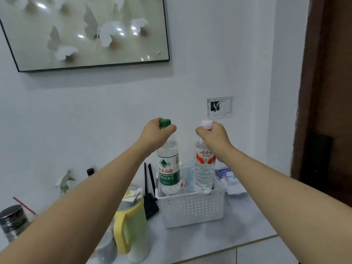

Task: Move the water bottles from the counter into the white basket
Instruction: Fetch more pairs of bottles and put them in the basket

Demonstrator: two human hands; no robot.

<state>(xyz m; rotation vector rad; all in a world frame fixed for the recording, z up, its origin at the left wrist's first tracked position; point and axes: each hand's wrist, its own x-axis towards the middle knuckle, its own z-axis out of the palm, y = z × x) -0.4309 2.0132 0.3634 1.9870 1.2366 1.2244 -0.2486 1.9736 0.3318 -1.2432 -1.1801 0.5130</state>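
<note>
While both arms reach forward, the left hand (155,133) grips the neck of a clear plastic water bottle with a green cap and green label (168,168), and the right hand (214,137) grips the neck of a clear water bottle with a white cap and orange label (203,172). Both bottles hang upright, caps up, bases just above the rim of the white perforated plastic basket (192,208) on the pale table (219,239). Left of the basket stand a black stand (149,195) and a yellow-green jug (131,221); bare table lies in front of the basket.
</note>
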